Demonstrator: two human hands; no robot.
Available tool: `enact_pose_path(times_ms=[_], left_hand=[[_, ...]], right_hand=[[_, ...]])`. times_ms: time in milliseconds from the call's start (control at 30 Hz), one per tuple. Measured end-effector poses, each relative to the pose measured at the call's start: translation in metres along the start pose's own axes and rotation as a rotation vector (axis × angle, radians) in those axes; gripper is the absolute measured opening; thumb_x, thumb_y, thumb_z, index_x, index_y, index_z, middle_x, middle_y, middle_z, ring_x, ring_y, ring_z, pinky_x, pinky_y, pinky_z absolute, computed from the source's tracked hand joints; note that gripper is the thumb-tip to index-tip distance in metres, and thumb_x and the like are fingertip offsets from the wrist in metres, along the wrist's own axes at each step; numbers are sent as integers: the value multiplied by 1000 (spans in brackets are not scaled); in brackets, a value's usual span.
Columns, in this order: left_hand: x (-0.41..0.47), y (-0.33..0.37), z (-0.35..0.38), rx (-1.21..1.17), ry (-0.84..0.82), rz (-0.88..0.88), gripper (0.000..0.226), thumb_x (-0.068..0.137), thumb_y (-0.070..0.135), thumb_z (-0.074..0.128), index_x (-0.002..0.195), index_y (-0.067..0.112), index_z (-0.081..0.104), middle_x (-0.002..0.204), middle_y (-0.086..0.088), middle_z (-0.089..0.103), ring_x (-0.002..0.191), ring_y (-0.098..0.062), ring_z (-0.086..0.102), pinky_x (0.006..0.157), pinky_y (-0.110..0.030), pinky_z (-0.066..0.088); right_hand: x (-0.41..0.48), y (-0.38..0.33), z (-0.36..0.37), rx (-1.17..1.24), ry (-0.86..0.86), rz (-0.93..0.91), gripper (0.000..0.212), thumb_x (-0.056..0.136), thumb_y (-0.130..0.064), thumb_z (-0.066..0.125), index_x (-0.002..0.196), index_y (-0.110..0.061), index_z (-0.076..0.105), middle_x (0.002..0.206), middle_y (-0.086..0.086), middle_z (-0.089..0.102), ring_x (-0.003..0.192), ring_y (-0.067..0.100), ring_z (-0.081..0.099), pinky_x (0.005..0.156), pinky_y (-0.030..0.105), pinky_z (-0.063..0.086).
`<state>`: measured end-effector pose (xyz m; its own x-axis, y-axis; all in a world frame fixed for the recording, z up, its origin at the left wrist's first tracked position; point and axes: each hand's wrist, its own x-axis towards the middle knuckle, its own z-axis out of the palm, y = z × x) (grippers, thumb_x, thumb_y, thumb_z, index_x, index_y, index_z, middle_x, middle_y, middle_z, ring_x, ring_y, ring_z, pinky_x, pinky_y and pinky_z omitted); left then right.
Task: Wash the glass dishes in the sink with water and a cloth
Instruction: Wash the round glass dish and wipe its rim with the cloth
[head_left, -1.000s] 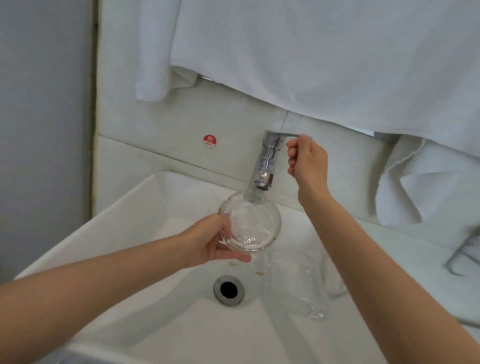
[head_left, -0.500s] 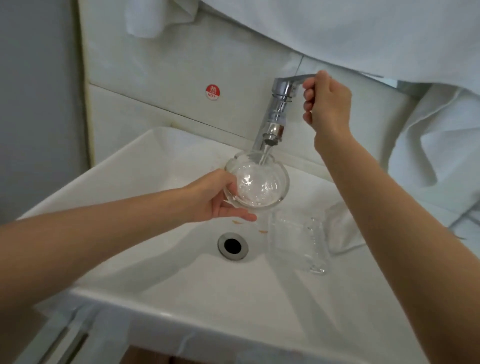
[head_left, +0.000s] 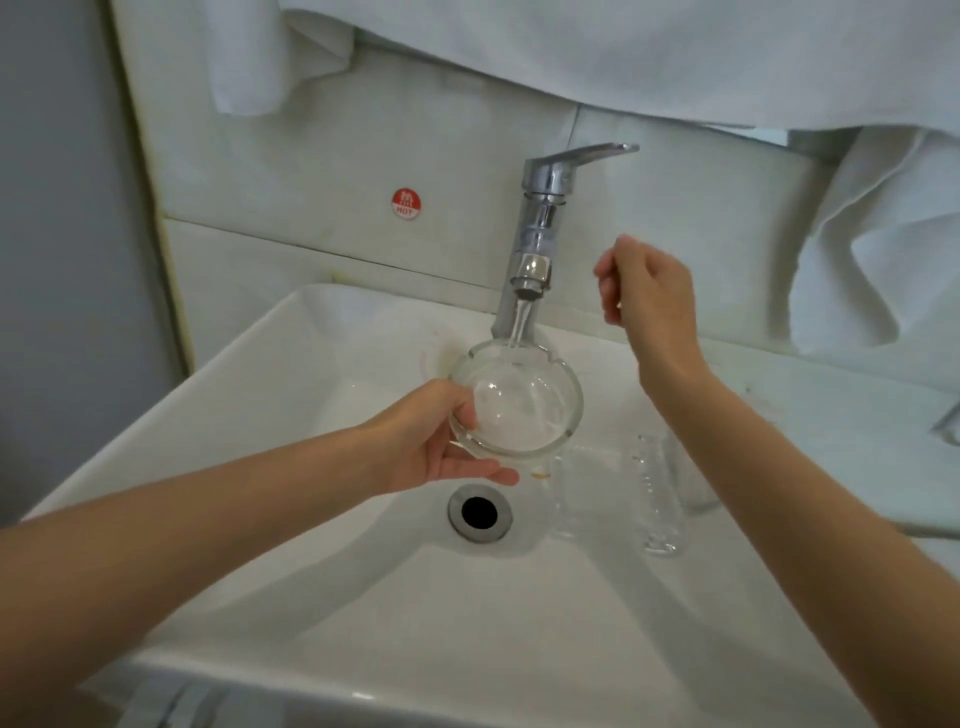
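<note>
My left hand (head_left: 441, 441) grips a round clear glass dish (head_left: 519, 402) by its left rim, holding it under the chrome tap (head_left: 537, 228). A stream of water runs from the spout into the dish. My right hand (head_left: 647, 283) hovers to the right of the spout, below the tap lever, fingers loosely curled and holding nothing. A rectangular clear glass dish (head_left: 613, 493) lies in the white sink (head_left: 311, 597), to the right of the drain (head_left: 479, 513). I see no cloth in either hand.
White towels (head_left: 649, 52) hang above the tap, and another white towel (head_left: 883, 249) droops at the right onto the counter. A red "hot" sticker (head_left: 406, 203) marks the wall left of the tap. A grey wall (head_left: 62, 260) bounds the left side.
My right hand has let go of the tap lever and dropped beside the spout. Water now runs into the round dish, which my left hand still holds.
</note>
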<state>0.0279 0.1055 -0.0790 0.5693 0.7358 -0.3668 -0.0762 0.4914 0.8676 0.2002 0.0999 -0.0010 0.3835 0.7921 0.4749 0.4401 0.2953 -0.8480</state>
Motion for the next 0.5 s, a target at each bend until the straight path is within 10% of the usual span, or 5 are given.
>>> enact_pose_path(times_ms=[267,500], left_hand=[[5,5,-1,258,29,-22,45,81,-1,32,123,4,46,96,-19,65,59,-38,68,49,-31,57],[15,24,-11,667,51,-123,43,84,4,34,124,-10,42,98,-35,65,59,-39,67,47,-28,54]], right_hand=[[-19,48,3,-390,-594,-4,19,92,-16,56,105,-18,70,88,-5,69,70,3,62,65,9,47],[-23,43,32,-887,-656,-231,37,86,-51,56,63,-23,46,61,-5,48,65,18,51,63,31,41]])
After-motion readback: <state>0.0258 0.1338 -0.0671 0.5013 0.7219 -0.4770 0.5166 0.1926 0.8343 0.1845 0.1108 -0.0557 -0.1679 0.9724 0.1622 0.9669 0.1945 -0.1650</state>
